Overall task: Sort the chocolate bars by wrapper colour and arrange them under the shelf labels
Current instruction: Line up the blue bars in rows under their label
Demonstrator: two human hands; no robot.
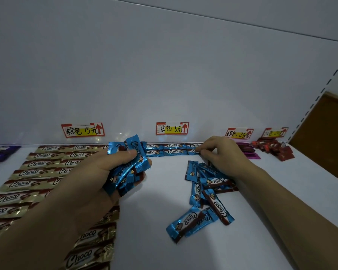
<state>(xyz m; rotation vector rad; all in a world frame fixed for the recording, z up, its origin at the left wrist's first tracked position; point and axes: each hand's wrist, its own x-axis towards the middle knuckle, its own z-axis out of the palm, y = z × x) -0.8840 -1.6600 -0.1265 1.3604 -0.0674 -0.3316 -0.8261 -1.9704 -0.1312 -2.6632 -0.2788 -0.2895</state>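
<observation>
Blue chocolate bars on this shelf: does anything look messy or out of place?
Yes. A loose pile of blue bars lies criss-crossed on the white shelf, unlike the two neat blue rows under the blue label. The left hand grips another jumbled bunch.

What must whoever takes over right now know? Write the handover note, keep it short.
Left hand: grips a bunch of blue bars.
Right hand: pinches the end bar of the blue rows under the blue label.
Loose blue pile lies on the shelf by the right forearm.
Done: gold-brown bars laid in rows under the brown label; two short blue rows begun.
Left: lay out the bunch and the pile. At far right, pink bars are stacked; red bars look heaped, so check them.
</observation>
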